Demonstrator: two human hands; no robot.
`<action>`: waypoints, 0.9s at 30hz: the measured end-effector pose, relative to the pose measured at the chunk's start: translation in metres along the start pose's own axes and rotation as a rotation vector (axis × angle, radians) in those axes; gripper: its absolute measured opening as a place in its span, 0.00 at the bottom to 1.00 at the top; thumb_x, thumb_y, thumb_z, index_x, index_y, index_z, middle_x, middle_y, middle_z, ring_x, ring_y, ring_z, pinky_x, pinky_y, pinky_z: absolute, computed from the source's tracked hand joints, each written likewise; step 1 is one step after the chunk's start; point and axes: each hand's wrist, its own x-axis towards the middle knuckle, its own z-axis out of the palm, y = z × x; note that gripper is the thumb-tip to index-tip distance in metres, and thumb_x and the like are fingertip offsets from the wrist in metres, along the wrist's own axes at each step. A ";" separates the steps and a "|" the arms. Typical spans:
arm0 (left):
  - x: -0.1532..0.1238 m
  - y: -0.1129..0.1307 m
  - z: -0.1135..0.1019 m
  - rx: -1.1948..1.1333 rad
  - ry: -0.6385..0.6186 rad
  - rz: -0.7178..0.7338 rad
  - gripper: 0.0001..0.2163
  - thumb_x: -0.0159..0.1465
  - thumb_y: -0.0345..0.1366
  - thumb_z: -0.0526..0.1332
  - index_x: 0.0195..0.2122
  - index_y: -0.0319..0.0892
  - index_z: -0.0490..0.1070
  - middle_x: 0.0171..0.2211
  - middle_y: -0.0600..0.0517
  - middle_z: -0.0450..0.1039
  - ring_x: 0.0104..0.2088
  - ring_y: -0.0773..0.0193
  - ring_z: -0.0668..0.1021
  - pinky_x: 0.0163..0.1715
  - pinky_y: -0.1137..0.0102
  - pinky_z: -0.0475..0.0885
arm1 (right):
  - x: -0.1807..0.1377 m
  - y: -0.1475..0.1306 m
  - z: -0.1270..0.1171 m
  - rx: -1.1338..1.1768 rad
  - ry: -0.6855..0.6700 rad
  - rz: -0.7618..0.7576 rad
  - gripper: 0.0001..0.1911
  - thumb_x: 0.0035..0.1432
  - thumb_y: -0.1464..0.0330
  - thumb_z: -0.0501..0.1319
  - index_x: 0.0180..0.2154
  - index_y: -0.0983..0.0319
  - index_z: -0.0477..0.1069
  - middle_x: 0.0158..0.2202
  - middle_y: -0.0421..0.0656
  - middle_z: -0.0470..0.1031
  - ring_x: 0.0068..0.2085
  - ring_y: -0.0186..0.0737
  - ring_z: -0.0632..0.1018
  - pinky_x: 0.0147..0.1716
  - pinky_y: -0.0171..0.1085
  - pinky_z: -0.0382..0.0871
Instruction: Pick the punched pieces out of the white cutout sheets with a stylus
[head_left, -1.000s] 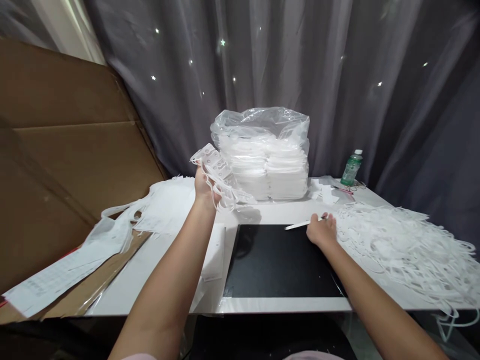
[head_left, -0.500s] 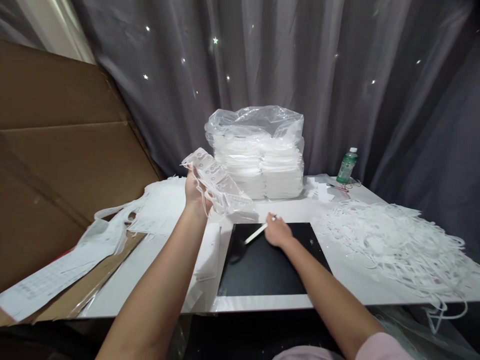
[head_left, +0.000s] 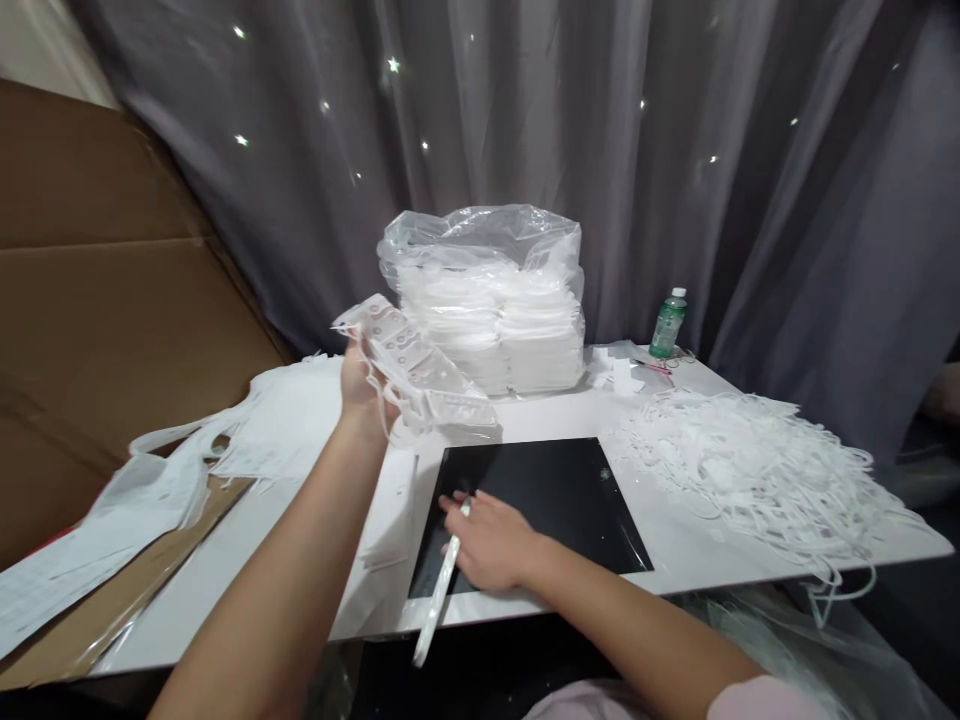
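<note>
- The left hand, fingers curled, gripped a translucent, grey-spotted plastic bundle with thin white loops, raised above the white table near a clear plastic bag of stacked white pads.
- The right hand, fingers partly bent, held a slim white stick-shaped tool, which slanted across the front edge of the flat black rectangular board.
- A tangled heap of thin white cords lay right of the board.
</note>
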 end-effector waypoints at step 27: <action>-0.027 -0.038 0.023 -0.063 -0.155 -0.118 0.20 0.70 0.45 0.46 0.32 0.41 0.72 0.25 0.51 0.77 0.36 0.57 0.81 0.41 0.63 0.77 | -0.144 0.086 -0.043 -0.125 0.137 0.561 0.28 0.66 0.68 0.43 0.62 0.79 0.52 0.58 0.64 0.64 0.62 0.53 0.64 0.62 0.51 0.49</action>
